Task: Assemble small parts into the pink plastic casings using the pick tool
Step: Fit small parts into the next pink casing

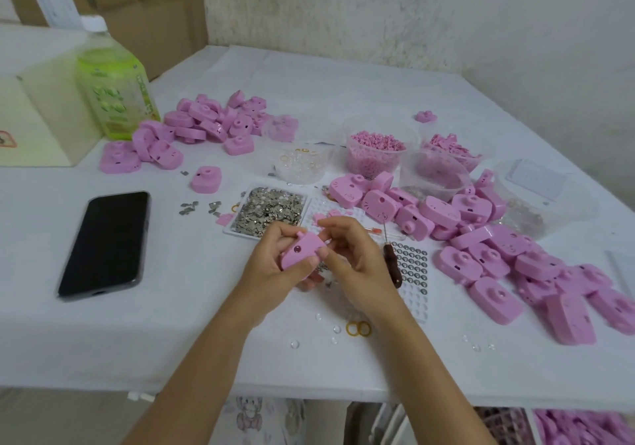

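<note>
head view: left hand (271, 266) grips pink casing (299, 250) above table (206, 324); right hand (354, 259) pinches at its edge.
risk: pick tool (392, 260) tucked under right palm, small part could slip, drop.

Bare table (192, 334) near front edge, phone (104, 243) left, casing heap (536, 272) crowding right

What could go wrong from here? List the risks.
1. The pick tool lies beside the right hand, its thin point aimed away; a blind reach could jab a finger.
2. Loose clear beads near the table edge could roll off.
3. The left hand holds the pink casing above the table; a slipped grip could drop it.
</note>
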